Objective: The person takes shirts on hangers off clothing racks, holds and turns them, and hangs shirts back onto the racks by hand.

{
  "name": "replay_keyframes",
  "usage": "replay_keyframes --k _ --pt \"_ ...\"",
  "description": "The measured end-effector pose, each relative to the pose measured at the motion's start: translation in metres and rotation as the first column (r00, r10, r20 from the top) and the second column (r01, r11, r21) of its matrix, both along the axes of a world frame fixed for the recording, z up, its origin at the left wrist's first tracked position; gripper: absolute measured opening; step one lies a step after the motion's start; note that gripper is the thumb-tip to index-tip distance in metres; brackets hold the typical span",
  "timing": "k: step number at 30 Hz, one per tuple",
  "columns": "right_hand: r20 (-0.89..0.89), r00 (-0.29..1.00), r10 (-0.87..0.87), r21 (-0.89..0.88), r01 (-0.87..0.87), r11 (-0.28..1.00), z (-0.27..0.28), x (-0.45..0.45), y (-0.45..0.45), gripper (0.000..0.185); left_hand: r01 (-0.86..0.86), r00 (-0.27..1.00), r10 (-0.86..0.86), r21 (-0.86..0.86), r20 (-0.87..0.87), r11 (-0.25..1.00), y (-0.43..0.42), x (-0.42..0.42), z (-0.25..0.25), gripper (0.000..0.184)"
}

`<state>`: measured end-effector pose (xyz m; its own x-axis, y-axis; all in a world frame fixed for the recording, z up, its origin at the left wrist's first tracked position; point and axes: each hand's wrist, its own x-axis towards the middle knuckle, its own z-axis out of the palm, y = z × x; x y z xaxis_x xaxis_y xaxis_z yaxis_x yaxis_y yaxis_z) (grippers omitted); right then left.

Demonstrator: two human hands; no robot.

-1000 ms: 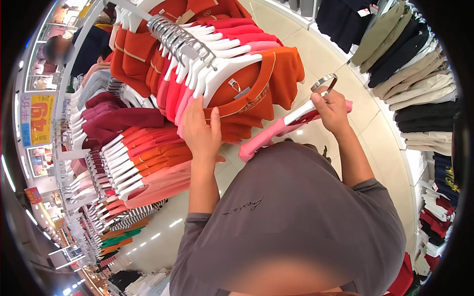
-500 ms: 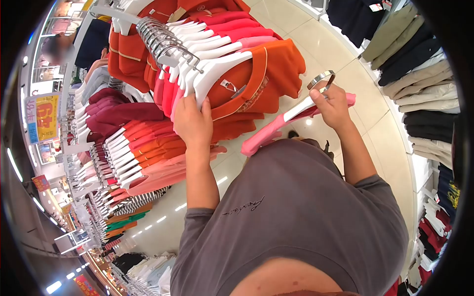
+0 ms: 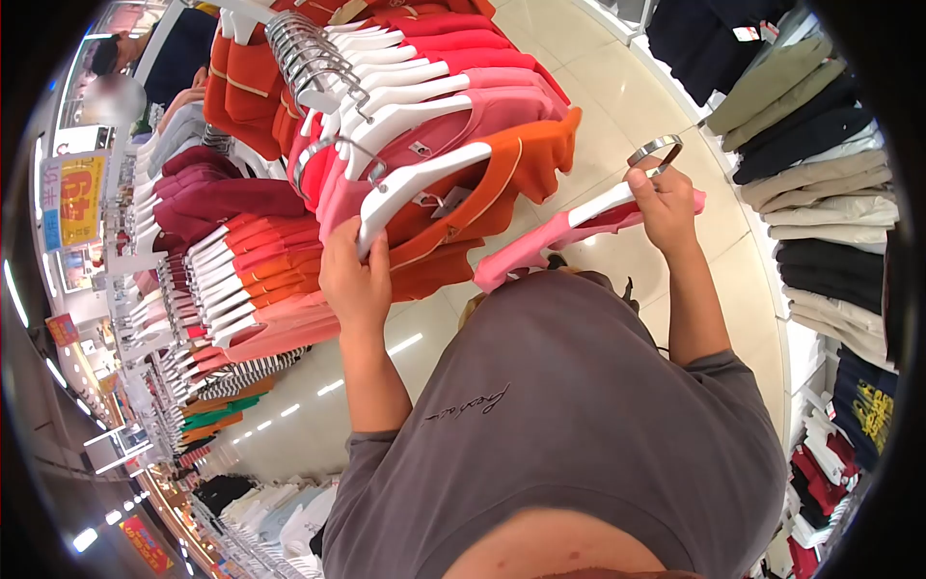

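Seemingly for separation, the orange top [image 3: 542, 154] is held beside the rack [image 3: 249, 10], its hanger [image 3: 413, 181] pinched by the left hand [image 3: 355, 280]. A second hanger [image 3: 600, 205], bearing the pink top [image 3: 521, 253], is pinched by the right hand [image 3: 667, 214].

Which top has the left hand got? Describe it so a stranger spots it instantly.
Go to the clothes rail packed with red and pink garments. At its near end, the left hand grips a white hanger bearing an orange top. Gold neckline trim and orange fabric distinguish it from the pink top just behind.
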<state>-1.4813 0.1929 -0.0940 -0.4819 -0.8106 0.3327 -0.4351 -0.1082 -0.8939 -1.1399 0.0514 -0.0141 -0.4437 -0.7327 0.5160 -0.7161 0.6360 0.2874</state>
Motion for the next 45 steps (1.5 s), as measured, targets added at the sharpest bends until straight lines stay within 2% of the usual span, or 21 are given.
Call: replay_keyframes --k 1,4,7,8,9,11,12,15,17,20,22,25,29,33,35,38,41,42,45 --pt "0.0 1.0 0.012 0.003 -0.012 1.0 0.0 -0.002 -0.001 0.044 -0.012 1.0 0.012 0.003 0.0 1.0 0.006 0.005 -0.004 0.028" --pt "-0.001 0.999 0.053 0.036 -0.053 0.998 0.003 -0.004 -0.005 0.045 -0.029 0.999 0.031 0.163 -0.01 0.986 0.025 0.021 -0.019 0.034" --pt "-0.012 0.997 0.075 0.041 -0.075 0.996 0.004 -0.003 -0.013 0.045 -0.097 0.995 0.089 0.308 0.039 0.946 0.045 0.038 -0.033 0.028" --pt "0.001 0.996 0.085 0.054 -0.085 0.995 0.005 -0.002 -0.016 0.045 -0.157 0.987 0.135 0.397 0.084 0.904 0.051 0.047 -0.04 0.023" --pt "0.011 0.995 0.094 0.066 -0.095 0.993 0.006 -0.001 -0.019 0.046 -0.213 0.974 0.158 0.408 0.164 0.888 0.056 0.051 -0.043 0.019" --pt "-0.005 0.992 0.13 0.056 -0.129 0.99 0.005 0.0 -0.026 0.046 -0.25 0.967 0.195 0.447 0.167 0.859 0.066 0.063 -0.052 0.017" --pt "-0.018 0.988 0.151 0.049 -0.15 0.987 0.005 0.001 -0.029 0.046 -0.304 0.953 0.255 0.568 0.167 0.765 0.069 0.069 -0.056 0.016" --pt "-0.057 0.982 0.18 0.035 -0.178 0.983 0.015 0.008 -0.039 0.046 -0.34 0.939 0.288 0.646 0.19 0.683 0.077 0.092 -0.07 0.016" --pt "-0.047 0.982 0.183 0.043 -0.181 0.983 0.023 0.014 -0.049 0.047 -0.361 0.932 0.293 0.636 0.214 0.682 0.082 0.103 -0.073 0.018" --pt "-0.049 0.983 0.176 0.076 -0.172 0.982 0.035 0.024 -0.065 0.049 -0.365 0.928 0.243 0.561 0.281 0.743 0.09 0.124 -0.078 0.018" --pt "-0.021 0.984 0.176 0.067 -0.174 0.982 0.043 0.036 -0.08 0.051 -0.469 0.883 0.307 0.69 0.355 0.551 0.094 0.126 -0.065 0.024" --pt "-0.056 0.984 0.169 0.059 -0.166 0.984 0.053 0.052 -0.105 0.051 -0.512 0.859 0.32 0.697 0.401 0.501 0.101 0.141 -0.062 0.024" --pt "-0.092 0.979 0.181 0.027 -0.179 0.983 0.08 0.078 -0.134 0.051 -0.51 0.852 0.373 0.74 0.366 0.439 0.112 0.154 -0.058 0.022" --pt "-0.041 0.983 0.179 0.016 -0.178 0.984 0.103 0.102 -0.16 0.053 -0.533 0.843 0.347 0.724 0.41 0.438 0.119 0.172 -0.068 0.022" --pt "-0.042 0.98 0.193 -0.011 -0.194 0.981 0.102 0.109 -0.175 0.057 -0.533 0.846 0.331 0.692 0.419 0.487 0.123 0.186 -0.084 0.021" --pt "-0.112 0.975 0.191 0.044 -0.187 0.981 0.107 0.118 -0.187 0.068 -0.522 0.851 0.351 0.698 0.391 0.49 0.127 0.196 -0.094 0.021" --pt "-0.158 0.968 0.197 0.072 -0.188 0.98 0.1 0.124 -0.195 0.071 -0.502 0.864 0.338 0.66 0.372 0.559 0.131 0.202 -0.099 0.017" --pt "-0.204 0.955 0.217 0.149 -0.189 0.971 0.106 0.126 -0.191 0.074 -0.504 0.864 0.337 0.66 0.375 0.558 0.133 0.203 -0.1 0.017" --pt "-0.274 0.952 0.137 0.119 -0.108 0.987 0.096 0.13 -0.195 0.073 -0.512 0.859 0.343 0.67 0.381 0.537 0.134 0.202 -0.099 0.017"
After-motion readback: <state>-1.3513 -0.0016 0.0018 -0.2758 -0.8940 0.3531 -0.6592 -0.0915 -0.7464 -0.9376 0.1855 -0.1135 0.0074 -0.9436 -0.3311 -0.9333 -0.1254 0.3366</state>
